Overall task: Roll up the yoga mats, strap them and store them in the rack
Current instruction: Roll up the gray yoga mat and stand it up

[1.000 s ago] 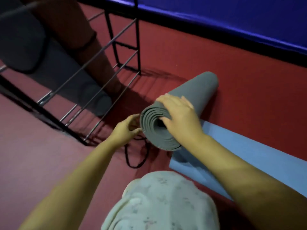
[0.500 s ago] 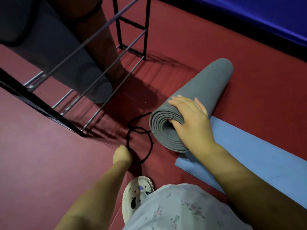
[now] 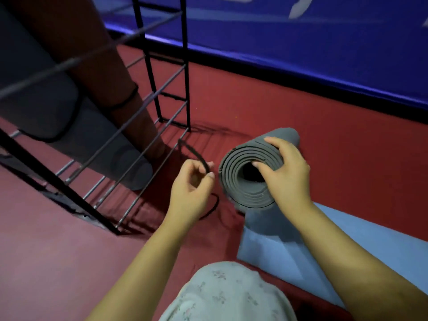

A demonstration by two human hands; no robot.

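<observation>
Rolled grey mat point(image 3: 245, 181) lies on the red floor point(image 3: 324, 135), centre right, its near end facing the camera with the spiral layers showing. Right hand point(image 3: 287, 172) is clamped on that near end: thumb tucked into the hollow core, the other fingers wrapped over the top edge of the roll, firm closed grip. Left hand point(image 3: 190, 188) is just left of the roll, not touching it, thumb and fingertips pinched on a thin black strap point(image 3: 196, 156). The strap runs up and far-left from the pinch; another loop of it lies on the floor under the hand. A light blue mat point(image 3: 347, 246) lies flat, near right, and the grey roll's near end rests at its far-left corner. The black metal rack point(image 3: 162, 93) stands on the left, with a grey rolled mat point(image 3: 129, 167) and a brown rolled mat point(image 3: 108, 72) already stored in it, each with a dark strap round it. A blue wall pad point(image 3: 301, 54) runs along the far side. The person's floral-clothed knee point(image 3: 227, 295) sits at the bottom centre.
</observation>
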